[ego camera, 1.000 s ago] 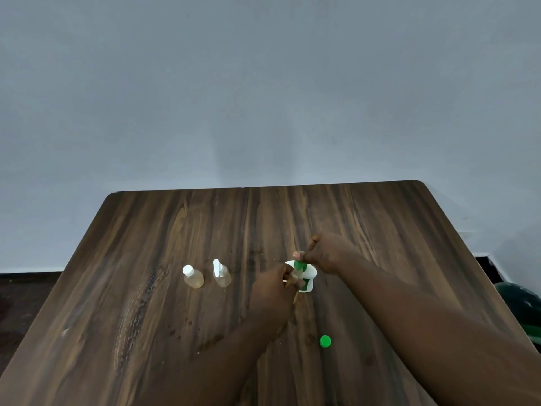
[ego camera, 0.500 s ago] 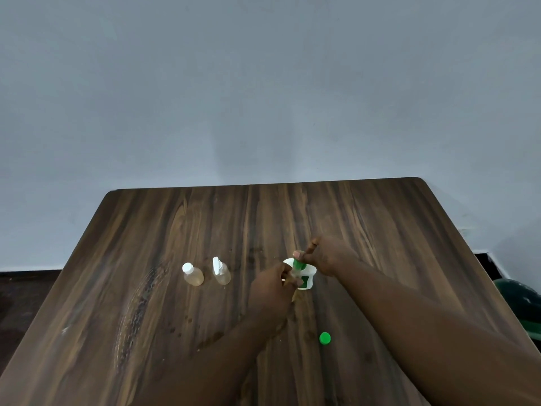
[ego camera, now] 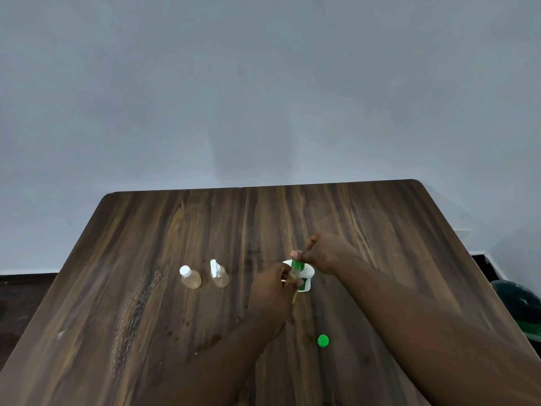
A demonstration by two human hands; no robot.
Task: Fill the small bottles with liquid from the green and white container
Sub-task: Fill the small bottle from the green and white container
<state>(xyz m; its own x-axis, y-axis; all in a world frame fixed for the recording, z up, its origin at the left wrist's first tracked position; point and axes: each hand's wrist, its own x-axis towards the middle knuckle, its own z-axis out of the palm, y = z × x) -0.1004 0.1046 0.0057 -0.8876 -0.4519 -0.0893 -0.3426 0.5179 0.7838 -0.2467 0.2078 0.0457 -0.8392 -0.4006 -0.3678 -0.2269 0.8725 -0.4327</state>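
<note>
The green and white container [ego camera: 306,282] stands mid-table between my hands. My right hand [ego camera: 326,253] reaches over it from behind and pinches its green top piece [ego camera: 296,265] between thumb and fingers. My left hand [ego camera: 270,291] is curled against the container's left side, holding what looks like a small clear bottle [ego camera: 292,279], mostly hidden by the fingers. Two small bottles of pale yellowish liquid stand to the left: one with a round white cap [ego camera: 191,279] and one with a tall white top [ego camera: 219,276]. A loose green cap [ego camera: 323,340] lies on the table nearer to me.
The dark wooden table [ego camera: 380,230] runs back to a grey wall. Small wet spots mark the wood [ego camera: 187,326] in front of the two bottles. A dark green object [ego camera: 518,306] sits on the floor past the table's right edge.
</note>
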